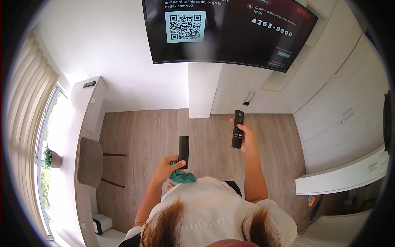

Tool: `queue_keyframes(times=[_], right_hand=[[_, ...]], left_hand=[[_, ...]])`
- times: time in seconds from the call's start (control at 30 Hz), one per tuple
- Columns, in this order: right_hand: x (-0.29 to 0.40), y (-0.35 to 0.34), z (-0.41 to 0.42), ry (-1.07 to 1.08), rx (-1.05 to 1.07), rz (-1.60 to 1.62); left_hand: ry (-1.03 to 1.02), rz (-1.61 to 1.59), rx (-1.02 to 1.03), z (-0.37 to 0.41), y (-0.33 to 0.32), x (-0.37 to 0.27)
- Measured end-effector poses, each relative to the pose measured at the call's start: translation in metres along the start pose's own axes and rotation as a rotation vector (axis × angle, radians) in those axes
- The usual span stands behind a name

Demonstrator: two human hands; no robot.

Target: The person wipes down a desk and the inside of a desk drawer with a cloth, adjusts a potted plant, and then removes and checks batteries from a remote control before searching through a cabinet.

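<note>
My left hand [174, 165] is closed around the lower end of a dark remote control [184, 148], with a crumpled green cloth [182, 177] in the same grip below it. In my right hand [246, 134] is a black TV remote control [237, 128], held upright with its button side showing and my thumb on the buttons. The two hands are apart, above the wood-look floor. Beyond them, a wall-mounted television [228, 37] shows a sign-in screen with a square printed code and writing.
Along the window on the left runs a long pale counter [72, 123] bearing another remote [89, 84] and a potted plant [55, 159]. A grey chair [89, 162] stands beside it. Pale cabinets [333, 102] line the right, and a white ledge [339, 176] juts in at lower right.
</note>
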State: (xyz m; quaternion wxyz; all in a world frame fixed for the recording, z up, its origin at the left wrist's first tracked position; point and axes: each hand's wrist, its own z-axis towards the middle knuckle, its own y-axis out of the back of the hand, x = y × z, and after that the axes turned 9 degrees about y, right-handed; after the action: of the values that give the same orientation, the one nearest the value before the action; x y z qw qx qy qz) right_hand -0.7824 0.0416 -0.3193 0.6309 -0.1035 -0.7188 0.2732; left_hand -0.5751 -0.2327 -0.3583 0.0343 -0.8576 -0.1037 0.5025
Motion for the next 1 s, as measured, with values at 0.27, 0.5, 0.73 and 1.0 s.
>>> queue_keyframes(times=[0.27,0.5,0.73,1.0], right_hand=[[0.006,-0.006,0.011,0.024,0.041,-0.075],[0.006,-0.012,0.009,0.019,0.114,-0.074],[-0.017,-0.028,-0.022,-0.111,0.234,-0.074],[-0.034,-0.03,-0.045,-0.136,0.091,0.04]], left_hand=[[-0.025,-0.001,0.004,0.003,0.0,0.003],[-0.053,0.029,-0.137,0.002,-0.011,0.002],[-0.126,0.316,-0.3,0.004,-0.016,-0.003],[-0.472,0.486,-0.431,0.009,-0.042,-0.012]])
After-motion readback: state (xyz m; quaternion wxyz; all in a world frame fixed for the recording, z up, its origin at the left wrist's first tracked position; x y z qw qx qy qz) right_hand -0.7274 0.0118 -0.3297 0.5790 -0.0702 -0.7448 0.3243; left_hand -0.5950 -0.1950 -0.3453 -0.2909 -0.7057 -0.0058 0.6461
